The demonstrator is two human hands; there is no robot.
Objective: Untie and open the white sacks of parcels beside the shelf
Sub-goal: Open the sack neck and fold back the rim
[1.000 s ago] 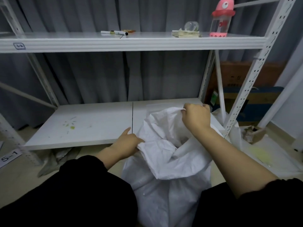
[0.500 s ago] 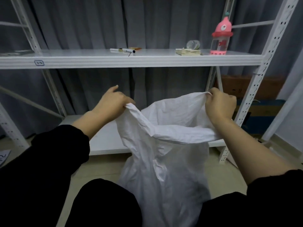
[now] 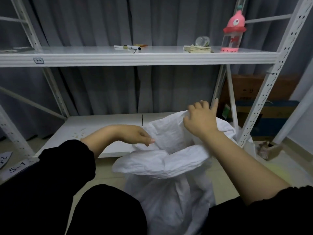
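Closest in, one white sack stands on the floor between the person's black-clad knees, right in front of the shelf. No tie shows at its neck. The mouth gapes, and the near lip is folded outward like a collar, which probably helps hold it open.

Two hands are on it. The left hand pinches the left edge of the rim between curled fingers and thumb. The right hand grips a bunch of the far rim, one finger sticking up free. Pulling opposite edges apart looks like the way to widen the opening, so this sack seems nearly done. What is inside is hidden.

A second patch of white sacking shows low behind the right shelf post, but I can't tell what it is.

Further back is the lower shelf board. On the upper board sit one pen, one stack of paper, one glass jar on its side and one pink bottle. A grey curtain hangs behind.
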